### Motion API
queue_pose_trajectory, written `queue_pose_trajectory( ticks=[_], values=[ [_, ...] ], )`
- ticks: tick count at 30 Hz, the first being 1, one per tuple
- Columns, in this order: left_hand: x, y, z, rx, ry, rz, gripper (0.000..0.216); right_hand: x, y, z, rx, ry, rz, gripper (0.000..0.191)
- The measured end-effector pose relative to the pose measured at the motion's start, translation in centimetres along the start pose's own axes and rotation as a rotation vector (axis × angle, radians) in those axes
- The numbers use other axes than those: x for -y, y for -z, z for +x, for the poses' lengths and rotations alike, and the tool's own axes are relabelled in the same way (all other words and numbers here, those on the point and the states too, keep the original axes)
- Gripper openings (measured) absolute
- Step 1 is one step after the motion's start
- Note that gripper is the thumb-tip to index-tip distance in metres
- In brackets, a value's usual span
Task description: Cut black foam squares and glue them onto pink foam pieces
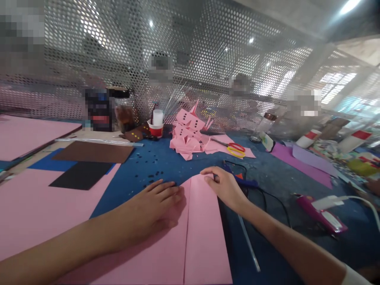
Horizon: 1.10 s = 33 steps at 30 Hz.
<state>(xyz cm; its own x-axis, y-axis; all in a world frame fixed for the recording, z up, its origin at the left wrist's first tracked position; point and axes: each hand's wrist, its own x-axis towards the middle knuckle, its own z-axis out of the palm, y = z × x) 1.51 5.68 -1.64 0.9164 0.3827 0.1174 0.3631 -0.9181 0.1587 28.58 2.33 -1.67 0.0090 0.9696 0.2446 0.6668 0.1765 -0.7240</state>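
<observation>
A large sheet of pink paper [204,233] lies in front of me on the blue table, its right side folded over into a long strip. My left hand [162,204] rests flat on the sheet left of the strip's edge, fingers stretched out and holding nothing. At the far end of the fold, my right hand [222,183] has its thumb and fingers closed on the paper's edge. Beyond both hands sits a pile of pink folded paper pieces [190,136] with small black squares on some. Red and yellow-handled scissors [236,149] lie beside the pile.
Black [84,175] and brown card [93,151] lie on the left. A blue glue gun [245,180] with its cord, a clear stick [249,243] and a magenta device [322,215] are on the right. Behind stand a red-white cup [156,130] and a perforated metal screen [204,51].
</observation>
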Motion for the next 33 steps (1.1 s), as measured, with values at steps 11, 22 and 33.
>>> queue_pose_trajectory(
  ticks=[11,22,33],
  values=[
    [0.7,-0.1,3.1,-0.056,-0.023,-0.056,0.05,0.0,0.1,-0.6,0.036,-0.012,-0.082,0.021],
    [1.3,-1.0,3.5,-0.047,-0.036,-0.072,0.052,-0.4,-0.3,-0.6,0.067,-0.034,-0.156,0.023],
    [1.4,-1.3,3.5,-0.058,-0.046,-0.06,0.053,-0.2,-0.4,-0.8,0.095,-0.011,-0.23,0.025]
  ],
)
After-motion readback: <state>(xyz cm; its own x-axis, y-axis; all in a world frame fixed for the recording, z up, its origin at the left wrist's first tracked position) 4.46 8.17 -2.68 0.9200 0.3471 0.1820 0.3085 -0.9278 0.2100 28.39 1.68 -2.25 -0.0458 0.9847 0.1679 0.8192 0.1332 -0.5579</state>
